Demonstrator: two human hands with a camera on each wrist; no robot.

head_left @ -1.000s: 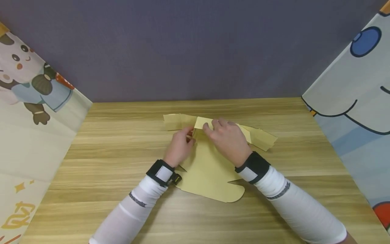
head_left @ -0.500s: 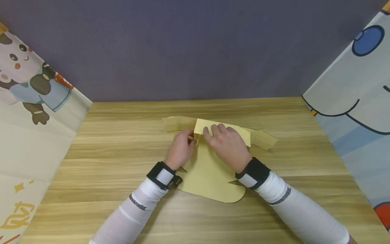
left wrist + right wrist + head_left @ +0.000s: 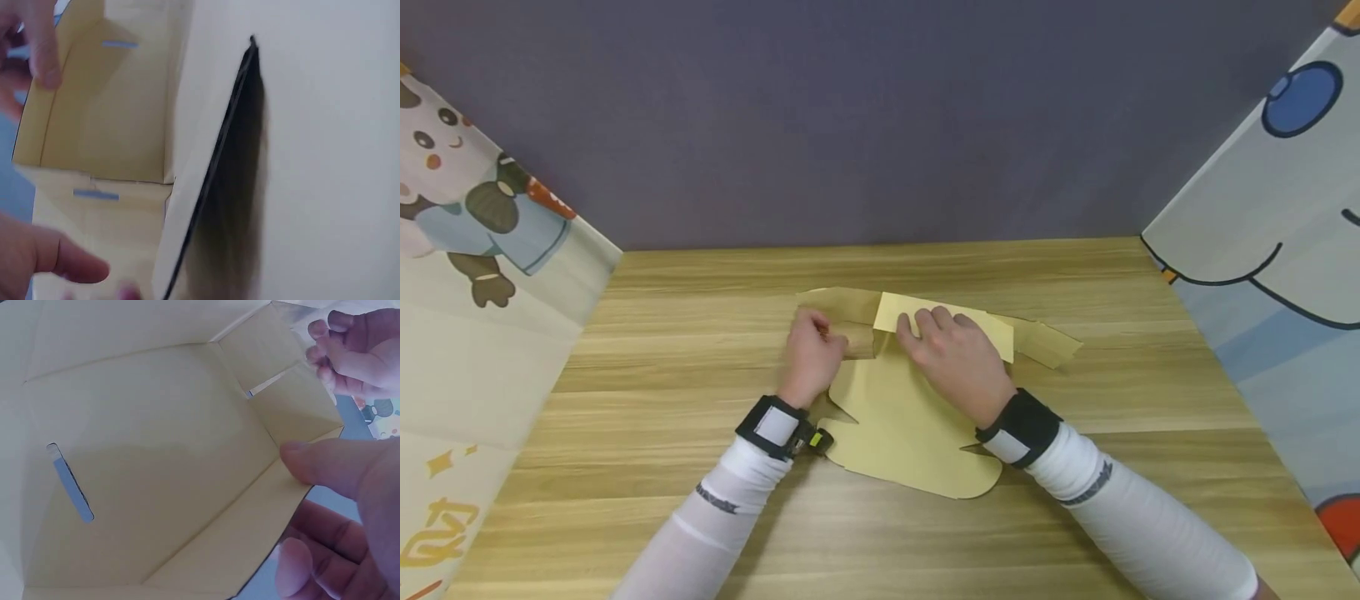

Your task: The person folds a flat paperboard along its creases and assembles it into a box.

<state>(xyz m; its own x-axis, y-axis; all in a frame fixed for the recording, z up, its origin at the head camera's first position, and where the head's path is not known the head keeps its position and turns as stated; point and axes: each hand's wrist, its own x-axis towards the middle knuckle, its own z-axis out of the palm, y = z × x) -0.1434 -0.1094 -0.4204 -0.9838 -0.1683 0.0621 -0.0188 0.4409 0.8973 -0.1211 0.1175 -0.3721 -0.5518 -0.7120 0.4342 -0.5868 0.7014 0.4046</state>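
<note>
A yellow cardboard box blank [image 3: 917, 442], partly folded, lies in front of me with its rounded end towards me. Along its far end a panel stands up, with a folded lip [image 3: 891, 312] on top. My right hand [image 3: 958, 358] grips that lip, thumb [image 3: 300, 459] on the inner face and fingers behind it. Beside the left side flap [image 3: 853, 305] is my left hand [image 3: 812, 357], its fingers loosely bent and nothing held between them. In the left wrist view its thumb [image 3: 81, 262] is apart from the card. A narrow slot [image 3: 74, 487] cuts through the standing panel.
The right side flap [image 3: 1051, 343] spreads out on the wood-grain table [image 3: 685, 333]. A dark grey wall [image 3: 880, 125] rises behind the table, and printed cartoon panels [image 3: 1247, 200] flank it. Pointed cuts [image 3: 842, 410] open in the blank's sides.
My left hand has let go of the panel's left corner and moved left to the side flap, where a lower flap now shows. The right hand keeps its grip; the lip has tipped slightly towards me.
</note>
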